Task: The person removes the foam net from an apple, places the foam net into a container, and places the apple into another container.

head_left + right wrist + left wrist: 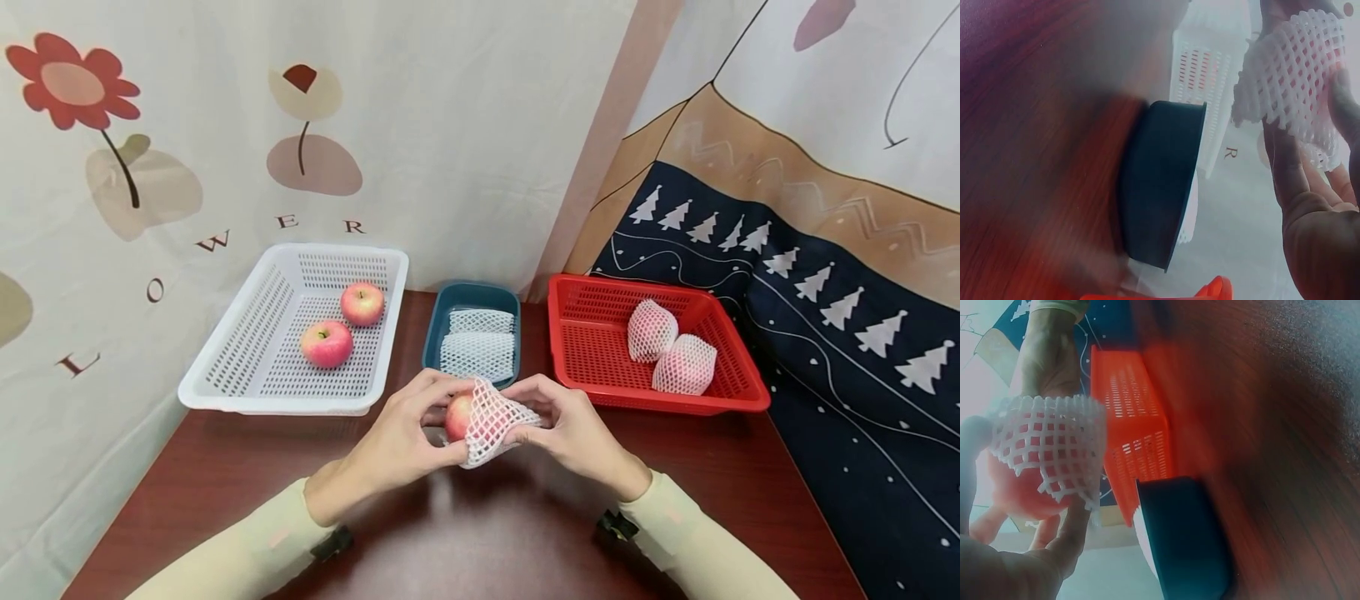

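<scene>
1. Apple (458, 417), partly inside a white mesh net (491, 423), sits between both hands, just on the near side of the tub (471, 293).
2. The left hand (401, 431) curls fingers and thumb round the apple's bare side, parted only as wide as the fruit; its thumb reaches the net's lower edge.
3. The right hand (577, 427) pinches the net's other end between thumb and fingers, with little gap left.
4. What matters most here, I judge, is how the two line up: the net's long axis runs roughly from hand to hand, its mouth facing the left hand. The left hand is nearer the bare fruit; the right hand is nearer the net's loose end.
5. Spare nets (477, 356) lie inside the tub, their long sides across it.
6. Left of the tub stands the white basket (273, 406), holding two bare apples (327, 344).
7. Right of the tub stands the red basket (588, 346), holding two netted apples (684, 367), which touch or nearly touch.
8. Under the tub is the table (450, 542); behind it hangs a printed curtain (465, 167).
</scene>
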### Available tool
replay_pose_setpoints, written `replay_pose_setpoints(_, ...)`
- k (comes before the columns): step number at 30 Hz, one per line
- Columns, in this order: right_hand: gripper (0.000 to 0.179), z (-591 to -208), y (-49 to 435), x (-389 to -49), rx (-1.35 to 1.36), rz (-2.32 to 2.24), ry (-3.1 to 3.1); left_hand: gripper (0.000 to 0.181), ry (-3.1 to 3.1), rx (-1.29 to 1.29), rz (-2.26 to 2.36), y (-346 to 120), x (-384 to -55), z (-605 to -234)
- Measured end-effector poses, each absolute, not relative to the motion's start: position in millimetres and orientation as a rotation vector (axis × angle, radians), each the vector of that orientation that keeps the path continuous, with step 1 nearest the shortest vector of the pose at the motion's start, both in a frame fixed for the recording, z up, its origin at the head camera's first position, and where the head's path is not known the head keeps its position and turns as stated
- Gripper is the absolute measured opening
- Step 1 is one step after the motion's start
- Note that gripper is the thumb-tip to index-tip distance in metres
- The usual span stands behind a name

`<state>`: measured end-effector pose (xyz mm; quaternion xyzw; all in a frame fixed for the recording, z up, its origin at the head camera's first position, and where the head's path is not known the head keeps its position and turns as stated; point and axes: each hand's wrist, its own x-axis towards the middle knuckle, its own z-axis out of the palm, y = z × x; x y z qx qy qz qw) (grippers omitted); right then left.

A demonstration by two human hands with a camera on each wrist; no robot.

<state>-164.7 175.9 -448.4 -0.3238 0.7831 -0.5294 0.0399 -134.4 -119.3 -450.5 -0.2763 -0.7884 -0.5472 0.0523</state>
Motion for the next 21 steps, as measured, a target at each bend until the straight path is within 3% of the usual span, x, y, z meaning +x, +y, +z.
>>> replay_pose_setpoints(10,0.025,-444.9,181.7,-165.0,-0.916,-1.586,2.567,0.073,-2.379,-0.807,-1.641,-125.8,-137.2,-447.1)
replay_pose_setpoints(21,0.032,-440.7,184.9,-166.6,-1.008,-1.323,2.689,0.071,-2.373,-0.786,-1.608,-127.7,-140.0,-443.8)
